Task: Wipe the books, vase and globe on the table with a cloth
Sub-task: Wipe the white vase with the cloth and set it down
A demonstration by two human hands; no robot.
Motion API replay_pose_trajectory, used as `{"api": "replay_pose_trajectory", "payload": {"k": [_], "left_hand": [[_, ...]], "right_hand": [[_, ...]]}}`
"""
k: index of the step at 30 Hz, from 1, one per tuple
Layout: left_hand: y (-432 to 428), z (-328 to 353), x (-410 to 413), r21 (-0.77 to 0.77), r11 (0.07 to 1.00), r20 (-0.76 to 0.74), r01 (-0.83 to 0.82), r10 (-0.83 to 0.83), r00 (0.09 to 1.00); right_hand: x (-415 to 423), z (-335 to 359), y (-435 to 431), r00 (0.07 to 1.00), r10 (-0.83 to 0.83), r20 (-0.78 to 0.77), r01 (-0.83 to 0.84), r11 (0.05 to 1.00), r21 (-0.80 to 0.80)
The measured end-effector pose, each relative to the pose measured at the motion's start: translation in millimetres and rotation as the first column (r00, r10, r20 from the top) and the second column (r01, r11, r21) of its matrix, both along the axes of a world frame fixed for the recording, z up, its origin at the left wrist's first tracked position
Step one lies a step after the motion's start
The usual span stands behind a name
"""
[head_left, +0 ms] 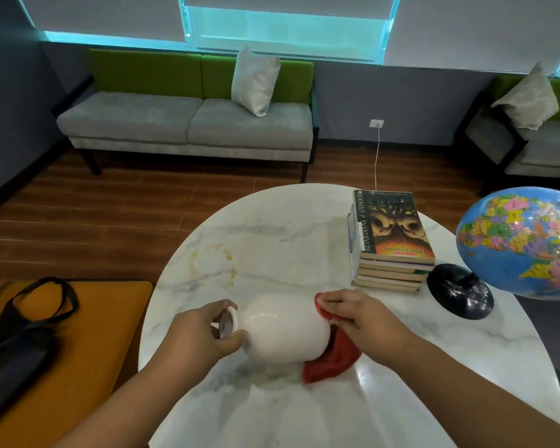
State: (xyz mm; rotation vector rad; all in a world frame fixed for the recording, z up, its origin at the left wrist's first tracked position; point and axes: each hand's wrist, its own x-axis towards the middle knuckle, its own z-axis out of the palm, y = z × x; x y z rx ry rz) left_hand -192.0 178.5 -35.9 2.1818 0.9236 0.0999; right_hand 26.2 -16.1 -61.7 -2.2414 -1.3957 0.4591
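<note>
A white vase is tipped on its side above the round marble table, its mouth pointing left. My left hand grips its neck and rim. My right hand presses a red cloth against the vase's base end; the cloth hangs down onto the tabletop. A stack of several books lies at the table's right, far side. To the right of the stack stands a blue globe on a black base.
An orange seat with a black bag on it stands left of the table. A grey and green sofa with a cushion lines the far wall. Another chair is at the far right. A white cable runs down from a wall socket.
</note>
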Motion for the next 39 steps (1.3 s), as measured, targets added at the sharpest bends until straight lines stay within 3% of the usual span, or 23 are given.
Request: {"api": "replay_pose_trajectory", "payload": {"k": [2,6,8,11,13,17,22,24,31,36,39], "left_hand": [[0,1,2,0.013,1.000,0.005,0.004,-0.004,1.000],[-1,-1,2,-0.005,1.000,-0.006,0.013,-0.013,1.000],[0,-5,-2,-0.042,0.999,-0.006,-0.007,0.007,1.000],[4,-11,-8,-0.108,0.993,-0.002,-0.056,0.056,0.998],[7,-15,-12,-0.170,0.982,-0.004,-0.084,0.085,0.996],[10,-20,-16,-0.251,0.960,-0.004,-0.123,0.126,0.992],[9,-21,-15,-0.337,0.925,0.036,-0.176,0.199,0.979],[10,-22,-14,-0.355,0.913,0.039,-0.200,0.229,0.973],[8,-20,-9,-0.415,0.880,0.039,-0.230,0.270,0.962],[10,-20,-7,-0.409,0.880,0.026,-0.241,0.275,0.961],[10,-19,-4,-0.392,0.889,0.028,-0.236,0.268,0.963]], "right_hand": [[-12,6,9,1.000,0.012,0.004,-0.012,0.999,0.033],[-48,19,33,0.962,0.247,0.115,-0.262,0.955,0.138],[-47,12,30,0.957,0.268,0.107,-0.281,0.950,0.133],[-22,-8,13,0.998,0.058,0.035,-0.064,0.981,0.184],[-8,-17,0,0.997,-0.071,0.010,0.069,0.990,0.123],[-26,-29,-7,0.998,-0.048,0.031,0.048,0.999,-0.002],[-44,-31,-9,0.928,-0.368,-0.056,0.372,0.907,0.196],[-40,-24,-4,0.901,-0.417,-0.124,0.435,0.860,0.269],[-53,-21,7,0.989,-0.082,-0.122,0.097,0.987,0.125],[-30,-26,2,0.989,-0.135,0.065,0.128,0.986,0.111],[-42,-20,14,0.998,-0.003,0.069,-0.004,0.996,0.091]]}}
